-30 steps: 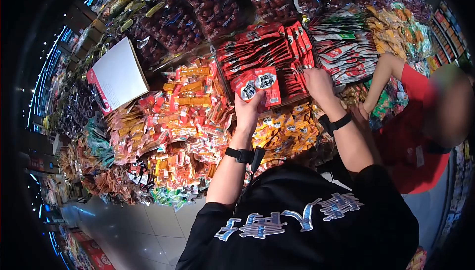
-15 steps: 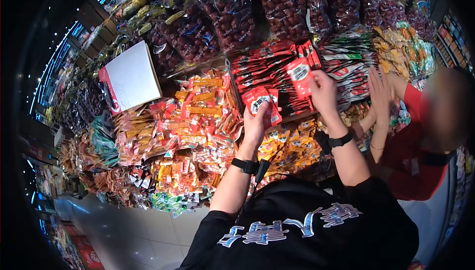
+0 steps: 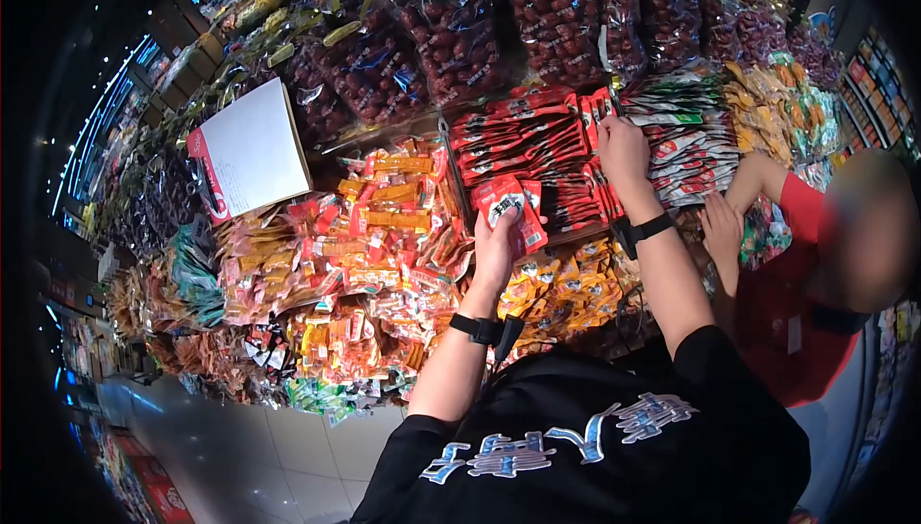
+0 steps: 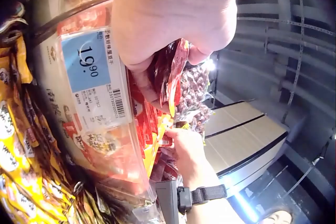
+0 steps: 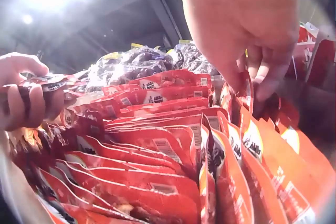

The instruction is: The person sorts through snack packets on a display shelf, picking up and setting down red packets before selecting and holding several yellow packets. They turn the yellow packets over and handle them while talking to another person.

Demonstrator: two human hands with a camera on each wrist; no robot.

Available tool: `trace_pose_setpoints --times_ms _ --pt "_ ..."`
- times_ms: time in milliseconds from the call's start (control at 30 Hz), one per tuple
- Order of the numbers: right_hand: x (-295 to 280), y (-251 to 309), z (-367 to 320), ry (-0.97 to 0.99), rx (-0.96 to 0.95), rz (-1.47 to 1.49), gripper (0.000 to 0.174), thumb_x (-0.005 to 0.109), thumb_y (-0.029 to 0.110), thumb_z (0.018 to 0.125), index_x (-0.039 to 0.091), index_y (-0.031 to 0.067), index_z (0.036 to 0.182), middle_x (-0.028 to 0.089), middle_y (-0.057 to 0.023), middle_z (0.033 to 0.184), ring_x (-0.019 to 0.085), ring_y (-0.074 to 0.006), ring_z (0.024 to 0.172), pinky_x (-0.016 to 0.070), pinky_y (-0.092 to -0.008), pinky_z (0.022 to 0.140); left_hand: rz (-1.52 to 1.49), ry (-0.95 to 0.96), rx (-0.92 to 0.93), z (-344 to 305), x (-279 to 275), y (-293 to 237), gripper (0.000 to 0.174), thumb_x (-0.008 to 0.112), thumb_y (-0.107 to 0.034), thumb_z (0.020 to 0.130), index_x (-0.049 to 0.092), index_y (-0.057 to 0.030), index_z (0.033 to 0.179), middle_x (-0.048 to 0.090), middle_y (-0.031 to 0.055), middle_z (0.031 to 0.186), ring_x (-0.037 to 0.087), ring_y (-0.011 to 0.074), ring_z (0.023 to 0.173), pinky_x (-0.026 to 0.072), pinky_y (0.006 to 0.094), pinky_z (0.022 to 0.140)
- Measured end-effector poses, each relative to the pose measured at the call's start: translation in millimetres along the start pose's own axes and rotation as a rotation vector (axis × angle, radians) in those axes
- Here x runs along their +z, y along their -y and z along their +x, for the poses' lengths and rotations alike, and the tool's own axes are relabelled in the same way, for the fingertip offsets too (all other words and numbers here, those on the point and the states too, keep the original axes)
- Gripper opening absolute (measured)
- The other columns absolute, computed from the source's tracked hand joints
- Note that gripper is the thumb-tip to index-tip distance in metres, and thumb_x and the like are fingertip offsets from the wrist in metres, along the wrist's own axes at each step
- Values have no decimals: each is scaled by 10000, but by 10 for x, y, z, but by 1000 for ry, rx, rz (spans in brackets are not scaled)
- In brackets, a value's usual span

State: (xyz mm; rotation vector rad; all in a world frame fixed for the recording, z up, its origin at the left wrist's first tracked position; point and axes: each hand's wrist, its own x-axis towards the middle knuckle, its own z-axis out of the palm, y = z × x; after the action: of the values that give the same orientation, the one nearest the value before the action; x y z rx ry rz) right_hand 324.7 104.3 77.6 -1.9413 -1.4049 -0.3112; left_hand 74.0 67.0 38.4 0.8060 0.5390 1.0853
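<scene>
In the head view my left hand point(image 3: 493, 250) holds several red packets point(image 3: 507, 203) with black-and-white labels, thumb on top, over the front left of a bin of red packets point(image 3: 513, 135). My right hand point(image 3: 625, 154) is at the bin's right column. The right wrist view has its fingers curled down, pinching a red packet point(image 5: 245, 95) among upright ones point(image 5: 262, 150); the fingertips are partly hidden. At that view's left edge my left hand point(image 5: 29, 95) grips its packets. In the left wrist view, dark red packets point(image 4: 170, 71) stick out from under my left hand point(image 4: 173, 14).
Orange-yellow packets point(image 3: 566, 284) lie in front of the bin, orange-red snacks point(image 3: 384, 226) to its left, a white pad point(image 3: 252, 150) beyond them. Large bags point(image 3: 556, 25) stand behind. A person in red point(image 3: 787, 332) is close on the right. A price card point(image 4: 89, 71) faces the left wrist camera.
Half a second ago my right hand held a red packet up beside my left hand; now it is farther up and right, at the column. The other person's raised hand has lowered.
</scene>
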Motion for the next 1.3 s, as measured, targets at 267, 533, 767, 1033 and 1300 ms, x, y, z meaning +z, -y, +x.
trace_pose_setpoints --times_ms 267,533,767,1033,1300 --pt "27 38 -5 90 18 -44 199 593 195 898 696 28 864 643 -192 916 645 -410 820 523 -503 716 -13 -24 -12 -15 21 -8 282 476 -104 977 471 1 1239 637 163 1105 696 340 920 604 425 758" --pt "-371 430 -288 53 -95 106 389 615 294 918 620 -4 1167 593 -187 1047 621 -371 944 510 -439 787 53 -71 49 44 -91 143 321 580 -47 947 491 1 1251 651 123 1102 690 265 936 589 390 811" --pt "-44 618 -1126 564 200 998 309 733 211 865 664 -21 1057 700 -86 899 665 -125 789 514 -279 703 41 -88 72 0 18 60 233 668 -75 918 590 -11 1128 684 55 990 668 123 854 552 255 758" --pt "-32 547 -1225 471 363 1201 183 679 61 890 642 -25 1047 702 -56 958 646 -81 858 512 -251 746 154 -96 64 51 -163 192 267 595 -60 954 537 -51 1215 637 38 1058 629 116 922 531 268 798" --pt "-168 393 -1034 226 403 1161 175 666 6 879 602 -12 1041 693 -51 949 641 -73 824 516 -247 732 202 -61 71 73 -226 242 255 545 -107 996 502 -35 1236 639 76 1123 665 186 942 582 336 796"
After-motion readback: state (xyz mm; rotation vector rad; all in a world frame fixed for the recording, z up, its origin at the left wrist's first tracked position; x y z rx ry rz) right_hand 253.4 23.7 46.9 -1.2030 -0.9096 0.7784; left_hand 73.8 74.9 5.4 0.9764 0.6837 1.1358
